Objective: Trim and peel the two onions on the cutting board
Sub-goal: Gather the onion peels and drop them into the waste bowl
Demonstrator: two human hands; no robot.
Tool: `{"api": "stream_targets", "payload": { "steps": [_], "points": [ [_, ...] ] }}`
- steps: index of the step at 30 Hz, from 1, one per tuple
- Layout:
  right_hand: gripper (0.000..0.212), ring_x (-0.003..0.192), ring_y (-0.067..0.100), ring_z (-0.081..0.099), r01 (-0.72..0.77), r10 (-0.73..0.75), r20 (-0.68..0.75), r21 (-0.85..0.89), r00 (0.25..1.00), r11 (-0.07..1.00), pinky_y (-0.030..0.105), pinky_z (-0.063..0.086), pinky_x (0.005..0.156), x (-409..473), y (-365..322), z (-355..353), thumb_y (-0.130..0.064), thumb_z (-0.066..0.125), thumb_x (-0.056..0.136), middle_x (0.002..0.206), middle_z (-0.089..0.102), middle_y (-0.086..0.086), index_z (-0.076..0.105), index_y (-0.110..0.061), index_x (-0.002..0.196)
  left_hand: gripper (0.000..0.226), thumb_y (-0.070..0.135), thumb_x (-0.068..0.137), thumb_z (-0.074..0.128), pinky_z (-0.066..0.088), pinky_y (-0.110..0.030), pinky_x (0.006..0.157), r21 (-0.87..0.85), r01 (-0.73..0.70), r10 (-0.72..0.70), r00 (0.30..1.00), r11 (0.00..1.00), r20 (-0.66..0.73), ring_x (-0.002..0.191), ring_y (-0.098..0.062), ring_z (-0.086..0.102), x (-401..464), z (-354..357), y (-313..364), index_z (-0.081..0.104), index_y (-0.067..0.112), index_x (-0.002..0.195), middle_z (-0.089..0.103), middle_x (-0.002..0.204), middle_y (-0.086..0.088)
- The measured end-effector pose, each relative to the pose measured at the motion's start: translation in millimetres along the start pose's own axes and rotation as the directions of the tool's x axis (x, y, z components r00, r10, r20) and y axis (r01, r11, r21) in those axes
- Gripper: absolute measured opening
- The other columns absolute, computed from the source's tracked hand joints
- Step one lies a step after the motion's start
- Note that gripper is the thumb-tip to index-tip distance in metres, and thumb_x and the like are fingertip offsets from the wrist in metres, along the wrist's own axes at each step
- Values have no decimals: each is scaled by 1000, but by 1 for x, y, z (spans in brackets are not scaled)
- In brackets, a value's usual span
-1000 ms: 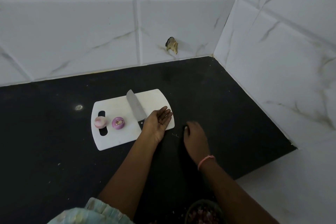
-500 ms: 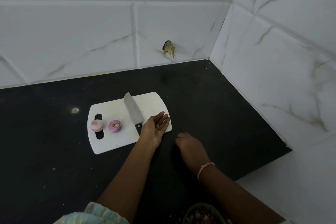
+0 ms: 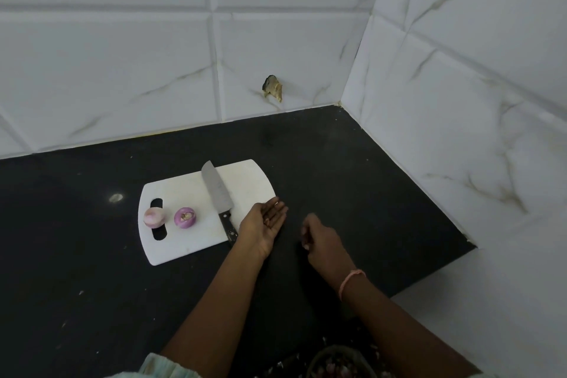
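A white cutting board (image 3: 181,189) lies on the black counter. Two small peeled purple onions sit at its left end, a paler onion (image 3: 154,217) by the handle slot and a darker onion (image 3: 185,217) beside it. A knife (image 3: 218,195) lies across the board, blade pointing away and its handle partly under my left hand. My left hand (image 3: 264,224) is palm up at the board's right edge, fingers nearly straight, with small dark bits in the palm. My right hand (image 3: 322,241) hovers just right of it with curled fingers; I cannot see anything in them.
White tiled walls meet in a corner at the back right, and the counter ends in a step on the right. A chipped hole (image 3: 272,90) marks the back wall. A dark bowl (image 3: 337,362) of purple peelings sits at the bottom edge.
My right hand has lifted off the counter, curled its fingers and moved left toward my upturned left hand. The left hand, board, knife and onions stay in place.
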State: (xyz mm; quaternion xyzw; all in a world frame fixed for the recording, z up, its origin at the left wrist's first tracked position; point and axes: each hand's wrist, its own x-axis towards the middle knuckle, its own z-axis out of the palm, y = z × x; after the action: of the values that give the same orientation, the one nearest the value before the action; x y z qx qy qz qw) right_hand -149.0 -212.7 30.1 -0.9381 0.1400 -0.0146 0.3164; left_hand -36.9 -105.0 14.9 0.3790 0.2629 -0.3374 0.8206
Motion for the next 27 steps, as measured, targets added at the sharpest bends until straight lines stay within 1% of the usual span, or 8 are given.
{"api": "stream_targets", "payload": {
  "steps": [2, 4, 11, 14, 17, 21, 24, 27],
  "points": [
    [36, 76, 20, 65, -128, 173, -133, 295, 976, 947, 23, 52, 67, 0, 0, -9, 12, 59, 76, 78, 63, 3, 47, -20, 86, 33, 9, 101, 34, 47, -36, 99, 39, 16, -17, 1000, 999, 20, 105, -29, 63, -10, 8, -13, 66, 0, 96, 69, 99, -16],
    [41, 75, 15, 67, -94, 220, -265, 417, 939, 904, 19, 52, 68, -6, -3, -22, 11, 67, 74, 76, 67, 3, 47, -23, 81, 31, 8, 101, 36, 48, -36, 98, 73, 29, -32, 998, 997, 45, 96, -27, 65, -22, 18, -29, 66, 0, 93, 69, 96, -15],
    [32, 78, -2, 64, 47, 52, -410, 227, 911, 973, 11, 50, 69, -58, 5, -68, 4, 67, 80, 80, 64, -11, 55, -25, 89, 24, 12, 101, 44, 56, -34, 76, 169, 160, -189, 967, 973, 170, 82, -22, 64, -78, 50, -88, 64, 0, 101, 67, 94, -17],
    [25, 79, 5, 62, -3, 91, -509, 171, 856, 985, 19, 52, 72, -89, 27, -82, -7, 74, 78, 86, 64, -5, 60, -25, 88, 27, 15, 102, 44, 56, -34, 79, 187, 191, -228, 953, 964, 199, 89, -24, 66, -99, 62, -114, 64, -1, 109, 69, 102, -18],
    [19, 88, 7, 64, -25, 149, -574, 219, 805, 975, 24, 53, 81, -127, 53, -89, -4, 66, 86, 94, 67, -4, 67, -17, 99, 24, 15, 102, 44, 55, -36, 86, 205, 227, -271, 936, 952, 224, 88, -25, 66, -120, 71, -146, 63, 1, 98, 69, 92, -16],
    [22, 87, 1, 66, -49, 380, -606, 489, 699, 871, 19, 53, 82, -172, 80, -84, -2, 71, 82, 90, 71, -8, 69, -21, 93, 32, 14, 103, 41, 53, -37, 93, 259, 239, -298, 929, 936, 218, 93, -26, 69, -129, 65, -194, 68, -1, 94, 73, 97, -17],
    [22, 91, 5, 67, -129, 566, -532, 647, 630, 751, 26, 54, 84, -203, 128, -61, -9, 65, 89, 92, 72, -10, 70, -30, 90, 37, 17, 105, 37, 51, -36, 97, 372, 276, -356, 920, 886, 166, 92, -24, 70, -121, 46, -249, 69, -1, 99, 75, 95, -16],
    [22, 99, 17, 67, -190, 786, -333, 853, 520, 487, 36, 55, 89, -231, 174, -23, -5, 56, 92, 99, 72, -2, 72, -19, 96, 37, 16, 106, 34, 48, -36, 101, 454, 345, -428, 899, 822, 92, 97, -25, 66, -98, 13, -303, 65, -4, 109, 68, 114, -20]
  ]
}}
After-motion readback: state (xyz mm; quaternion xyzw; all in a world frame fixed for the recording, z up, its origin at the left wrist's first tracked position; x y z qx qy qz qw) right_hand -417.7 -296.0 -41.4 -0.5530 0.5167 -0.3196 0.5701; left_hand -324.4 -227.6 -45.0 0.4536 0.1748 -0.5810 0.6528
